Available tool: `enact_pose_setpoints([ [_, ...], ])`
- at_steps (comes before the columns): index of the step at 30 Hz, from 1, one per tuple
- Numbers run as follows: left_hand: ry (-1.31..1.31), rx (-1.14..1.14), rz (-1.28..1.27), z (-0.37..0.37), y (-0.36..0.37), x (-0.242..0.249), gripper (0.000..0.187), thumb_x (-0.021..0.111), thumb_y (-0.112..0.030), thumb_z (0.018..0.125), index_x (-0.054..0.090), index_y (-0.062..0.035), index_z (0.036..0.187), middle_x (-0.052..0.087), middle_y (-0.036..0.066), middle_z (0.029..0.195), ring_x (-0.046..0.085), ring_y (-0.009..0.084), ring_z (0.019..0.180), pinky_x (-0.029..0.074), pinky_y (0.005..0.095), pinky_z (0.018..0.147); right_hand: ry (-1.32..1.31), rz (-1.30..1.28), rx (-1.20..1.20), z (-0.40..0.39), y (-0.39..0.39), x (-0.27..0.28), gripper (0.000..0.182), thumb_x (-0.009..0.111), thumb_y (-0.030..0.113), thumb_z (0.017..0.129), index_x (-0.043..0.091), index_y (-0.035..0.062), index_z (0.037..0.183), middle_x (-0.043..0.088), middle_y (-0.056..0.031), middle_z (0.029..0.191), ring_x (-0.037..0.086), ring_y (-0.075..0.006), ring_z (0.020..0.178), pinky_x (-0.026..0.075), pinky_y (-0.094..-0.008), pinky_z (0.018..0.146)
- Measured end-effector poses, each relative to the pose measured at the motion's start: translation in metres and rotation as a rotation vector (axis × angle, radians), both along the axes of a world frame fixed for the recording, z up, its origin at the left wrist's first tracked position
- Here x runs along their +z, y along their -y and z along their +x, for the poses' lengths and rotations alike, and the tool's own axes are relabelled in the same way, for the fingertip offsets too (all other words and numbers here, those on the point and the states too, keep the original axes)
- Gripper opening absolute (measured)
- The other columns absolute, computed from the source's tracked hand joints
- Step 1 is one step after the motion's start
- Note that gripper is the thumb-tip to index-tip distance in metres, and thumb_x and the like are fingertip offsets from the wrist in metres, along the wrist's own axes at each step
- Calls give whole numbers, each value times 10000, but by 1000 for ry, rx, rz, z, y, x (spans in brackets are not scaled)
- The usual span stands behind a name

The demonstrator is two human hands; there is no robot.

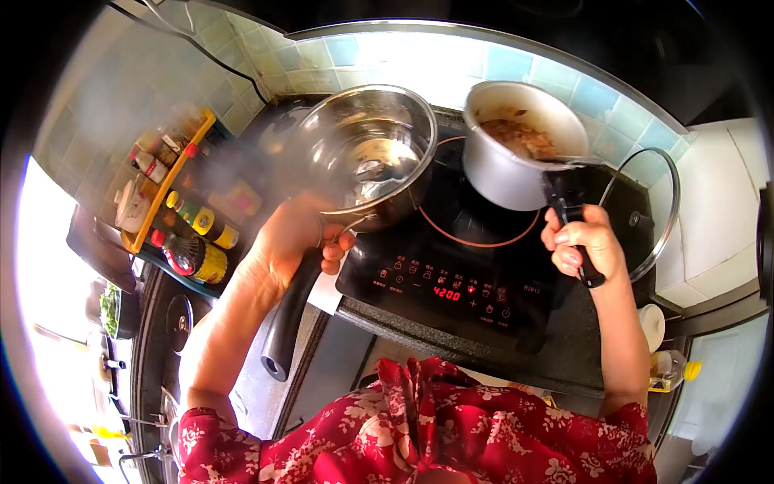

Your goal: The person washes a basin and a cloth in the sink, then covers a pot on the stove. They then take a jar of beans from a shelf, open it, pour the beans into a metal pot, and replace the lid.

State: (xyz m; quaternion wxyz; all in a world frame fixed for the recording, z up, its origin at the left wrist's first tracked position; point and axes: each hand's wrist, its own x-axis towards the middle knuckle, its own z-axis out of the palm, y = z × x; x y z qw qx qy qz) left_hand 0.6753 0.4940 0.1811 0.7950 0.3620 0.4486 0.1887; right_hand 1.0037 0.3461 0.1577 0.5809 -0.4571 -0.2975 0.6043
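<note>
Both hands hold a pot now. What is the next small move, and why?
Probably tip the white pot further toward the steel saucepan: the right hand already tilts it, food remains inside, and the left hand holds the steaming saucepan beside it.

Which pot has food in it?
The small white pot in the right hand holds brownish food. The shiny steel pot in the left hand shows only its bare metal bottom and steam.

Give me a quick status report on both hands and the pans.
Left hand grips steel pan handle, pan lifted, steaming. Right hand grips small pot handle, tilted, food inside. Cooktop on. Glass lid rests at right.
</note>
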Motion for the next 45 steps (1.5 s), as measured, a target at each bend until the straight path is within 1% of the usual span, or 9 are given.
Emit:
enact_pose_setpoints([
  [2,-68,-54,-2,13,-1,1,376,369,-296,854,543,-3,1014,507,117,646,393,127,444,351,247,392,13,24,-67,5,9,14,150,528,-58,679,500,-48,825,533,-195,674,448,-121,373,364,-249,344],
  [7,-10,-124,-118,52,-2,3,331,392,-280,848,479,7,708,488,133,633,404,148,469,352,263,394,75,53,-227,23,37,35,224,523,-21,674,503,-49,896,529,-198,685,435,-124,354,359,-252,320],
  [11,-22,-216,-150,80,-9,-6,373,398,-285,847,548,48,919,503,110,635,406,140,472,373,260,409,172,75,-342,30,61,45,256,542,5,664,480,-77,898,519,-210,664,419,-132,337,358,-261,302],
  [27,-19,-321,-148,133,-19,-28,264,476,-229,813,529,28,845,519,135,632,446,156,458,402,274,384,164,57,-405,34,104,52,333,547,5,615,452,-104,915,523,-210,601,417,-153,307,351,-280,270],
  [35,-47,-335,-106,132,-23,-32,363,422,-276,867,563,43,969,552,165,679,447,161,477,392,287,417,139,86,-349,32,93,61,380,524,1,628,429,-126,974,520,-205,602,422,-148,302,364,-276,265],
  [37,-24,-363,-45,130,-19,-26,451,419,-363,896,542,56,1009,566,206,705,541,213,538,450,301,456,146,66,-320,30,86,65,385,518,2,629,428,-130,980,519,-204,601,420,-147,298,369,-274,265],
  [38,-107,-420,-38,129,-22,-26,595,409,-494,890,511,65,1064,569,237,738,613,283,656,510,339,531,141,89,-288,28,83,66,390,515,-1,628,426,-131,985,518,-204,601,419,-147,297,372,-275,265],
  [43,-129,-423,17,108,-16,-22,803,404,-616,841,449,148,1083,573,261,802,626,328,749,533,407,604,117,155,-136,12,62,80,450,505,-17,620,406,-137,1043,519,-208,616,428,-151,298,381,-277,265],
  [45,-18,-353,93,90,-18,-27,888,465,-597,820,322,213,1155,484,385,991,581,448,858,515,485,671,104,177,-81,-2,53,93,474,492,-37,619,395,-136,1073,523,-212,638,433,-154,298,386,-277,266],
])
